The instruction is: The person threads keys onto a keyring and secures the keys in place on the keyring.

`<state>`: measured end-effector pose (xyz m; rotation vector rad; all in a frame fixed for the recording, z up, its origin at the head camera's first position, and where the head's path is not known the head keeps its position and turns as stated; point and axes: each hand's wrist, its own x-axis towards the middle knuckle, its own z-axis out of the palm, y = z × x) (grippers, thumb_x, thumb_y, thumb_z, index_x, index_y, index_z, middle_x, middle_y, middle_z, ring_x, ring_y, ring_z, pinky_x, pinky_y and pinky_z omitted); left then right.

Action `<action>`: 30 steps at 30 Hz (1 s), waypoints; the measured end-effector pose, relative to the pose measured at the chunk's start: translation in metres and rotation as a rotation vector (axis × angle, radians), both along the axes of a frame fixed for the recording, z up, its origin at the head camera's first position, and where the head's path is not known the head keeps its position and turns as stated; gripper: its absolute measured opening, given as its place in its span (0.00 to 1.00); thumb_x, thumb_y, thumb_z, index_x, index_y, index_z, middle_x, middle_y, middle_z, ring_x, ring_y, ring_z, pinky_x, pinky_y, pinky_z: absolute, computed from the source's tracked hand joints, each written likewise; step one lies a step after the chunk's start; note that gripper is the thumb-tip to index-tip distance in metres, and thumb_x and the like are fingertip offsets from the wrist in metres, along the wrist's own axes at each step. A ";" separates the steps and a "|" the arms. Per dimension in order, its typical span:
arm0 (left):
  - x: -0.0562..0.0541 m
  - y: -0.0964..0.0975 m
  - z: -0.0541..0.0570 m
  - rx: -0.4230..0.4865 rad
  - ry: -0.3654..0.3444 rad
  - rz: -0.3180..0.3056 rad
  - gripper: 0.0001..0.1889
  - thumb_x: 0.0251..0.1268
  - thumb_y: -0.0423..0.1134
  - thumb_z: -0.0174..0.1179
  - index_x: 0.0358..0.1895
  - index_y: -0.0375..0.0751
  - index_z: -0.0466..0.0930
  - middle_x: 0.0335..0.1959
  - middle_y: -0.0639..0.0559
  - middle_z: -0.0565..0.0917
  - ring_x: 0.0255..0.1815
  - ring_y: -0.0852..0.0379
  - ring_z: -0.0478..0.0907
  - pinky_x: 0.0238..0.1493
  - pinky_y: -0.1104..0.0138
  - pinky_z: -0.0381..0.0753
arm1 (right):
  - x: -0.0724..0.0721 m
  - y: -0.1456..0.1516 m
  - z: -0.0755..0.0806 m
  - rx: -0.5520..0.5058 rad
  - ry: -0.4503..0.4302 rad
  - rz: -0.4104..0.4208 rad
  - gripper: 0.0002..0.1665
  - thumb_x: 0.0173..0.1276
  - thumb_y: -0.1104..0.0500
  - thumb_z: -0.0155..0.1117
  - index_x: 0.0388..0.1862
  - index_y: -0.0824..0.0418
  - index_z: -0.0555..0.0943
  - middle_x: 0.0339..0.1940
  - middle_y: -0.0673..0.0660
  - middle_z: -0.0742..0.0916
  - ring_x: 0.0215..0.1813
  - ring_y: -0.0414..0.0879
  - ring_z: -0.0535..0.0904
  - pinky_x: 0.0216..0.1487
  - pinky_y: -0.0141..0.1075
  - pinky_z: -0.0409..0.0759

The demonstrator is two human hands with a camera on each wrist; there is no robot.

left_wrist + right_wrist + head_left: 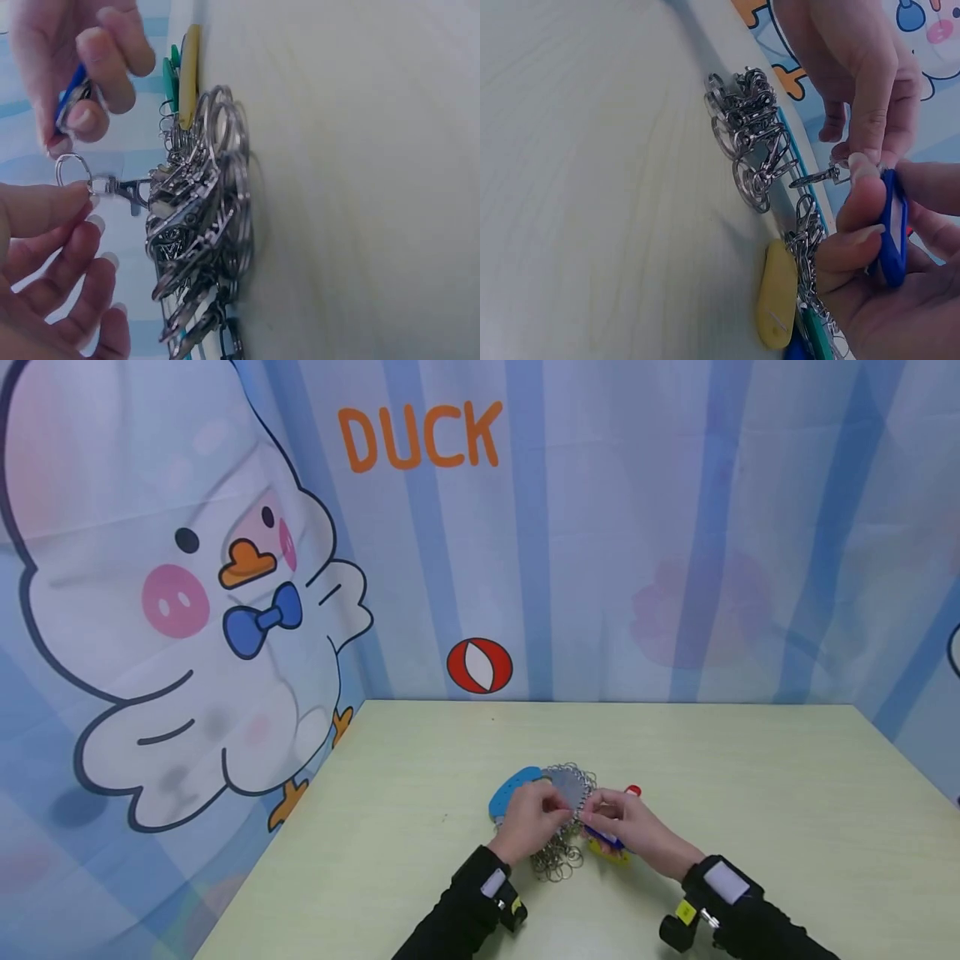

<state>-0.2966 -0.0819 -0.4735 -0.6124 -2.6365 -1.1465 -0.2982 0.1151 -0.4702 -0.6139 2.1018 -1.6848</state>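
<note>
My left hand pinches a metal key ring between thumb and forefinger. A swivel clasp hangs from that ring, over a heap of metal clasps with rings. My right hand holds a blue key tag between thumb and fingers, its end up against the key ring. Whether tag and ring are linked I cannot tell. Beside the heap lie a yellow key tag and a green key tag.
Behind the hands lies a flat grey piece with a blue piece at its left, edged by metal links. A red-ended item shows past the right hand. The pale table meets a printed cloth backdrop.
</note>
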 end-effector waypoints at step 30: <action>0.004 0.002 0.000 -0.017 0.067 -0.034 0.02 0.63 0.34 0.63 0.36 0.42 0.83 0.32 0.52 0.81 0.33 0.63 0.75 0.34 0.77 0.72 | 0.003 0.000 0.007 0.061 0.062 -0.066 0.16 0.71 0.54 0.59 0.46 0.67 0.76 0.28 0.55 0.81 0.23 0.40 0.74 0.25 0.32 0.73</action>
